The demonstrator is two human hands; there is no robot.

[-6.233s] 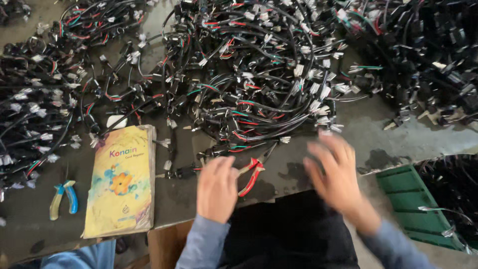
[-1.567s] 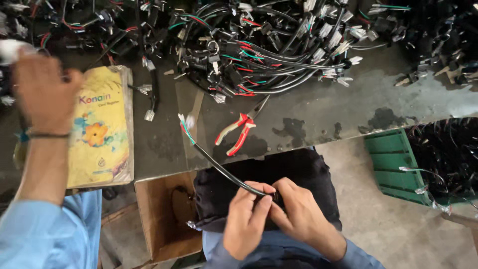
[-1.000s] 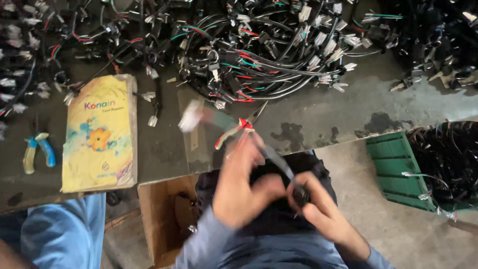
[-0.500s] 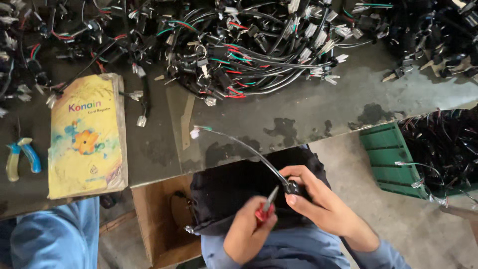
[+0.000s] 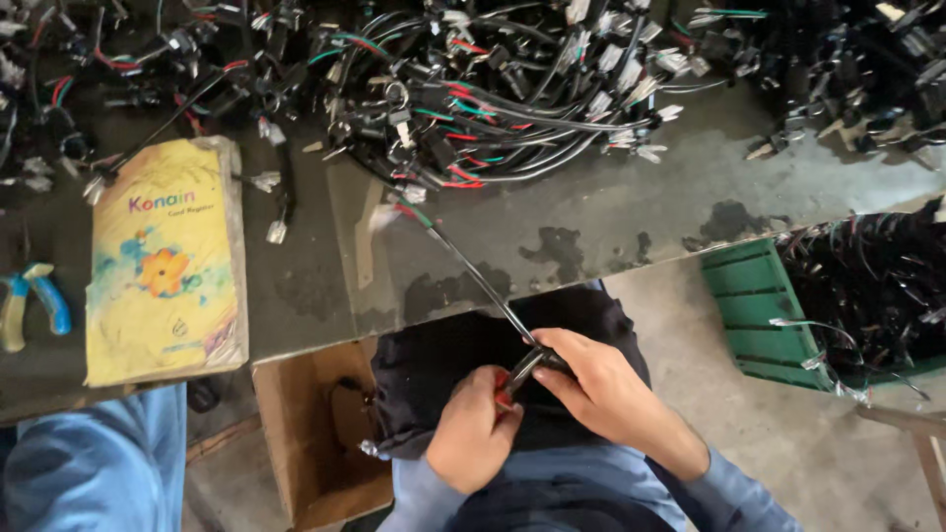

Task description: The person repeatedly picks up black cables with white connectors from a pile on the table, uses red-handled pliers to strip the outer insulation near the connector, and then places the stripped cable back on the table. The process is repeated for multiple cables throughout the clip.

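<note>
My left hand (image 5: 478, 433) grips red-handled cutting pliers (image 5: 514, 376) over my lap. Their jaws sit on a black sheathed cable (image 5: 471, 278). My right hand (image 5: 601, 389) pinches the near end of that cable just beside the jaws. The cable runs up and left over the table edge. Its far end, with red and green wires and a white connector (image 5: 386, 214), lies on the dark table (image 5: 631, 212).
A large tangle of wire harnesses (image 5: 473, 89) covers the far table. A yellow booklet (image 5: 163, 261) and blue-yellow pliers (image 5: 30, 305) lie at left. A green crate (image 5: 764, 310) of harnesses stands right, a cardboard box (image 5: 305, 433) under the table, another person's blue sleeve (image 5: 89, 463) at lower left.
The red pliers came off the table into my left hand. Both hands drew the cable toward my lap; the pliers' jaws now close on it nearer my right hand.
</note>
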